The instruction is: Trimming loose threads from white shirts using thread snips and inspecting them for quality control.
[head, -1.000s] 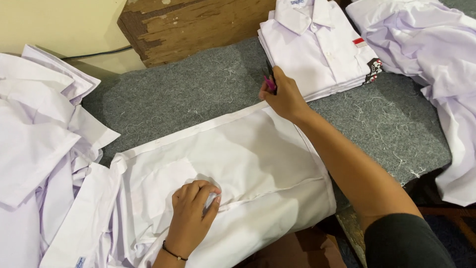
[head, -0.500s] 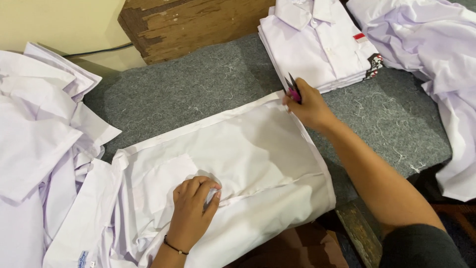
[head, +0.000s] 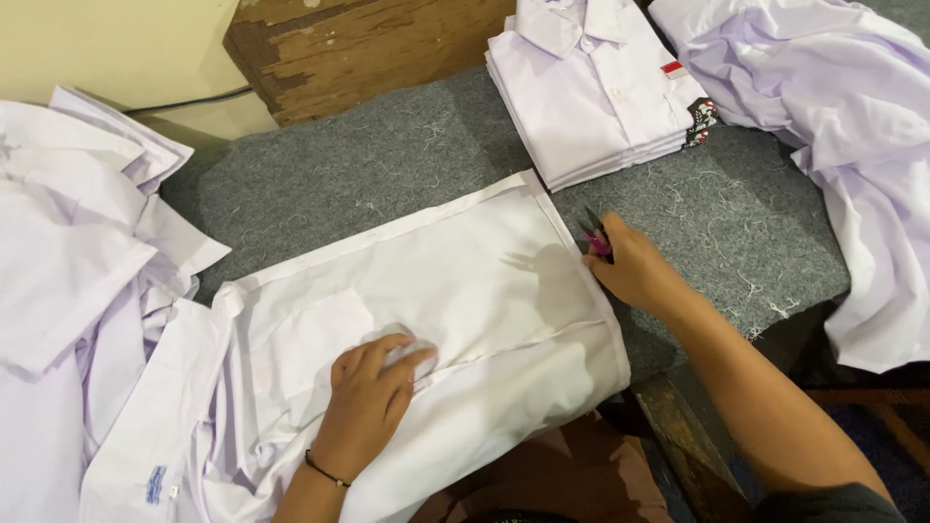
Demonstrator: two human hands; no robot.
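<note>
Under your left hand (head: pixel 373 392) the shirt (head: pixel 455 291) is thin white cloth, matt and smooth, with soft creases. In your right hand (head: pixel 635 271) the snips (head: pixel 593 235) have dark metal blades and a glossy pink plastic grip. Beside that hand the mat (head: pixel 387 165) is grey felt, rough and fuzzy, with loose white threads on it. Beyond your right hand the stack (head: pixel 596 92) is the same smooth white cloth, pressed flat. Beyond your left hand the plank (head: pixel 358 48) is old wood, rough, with flaking finish.
</note>
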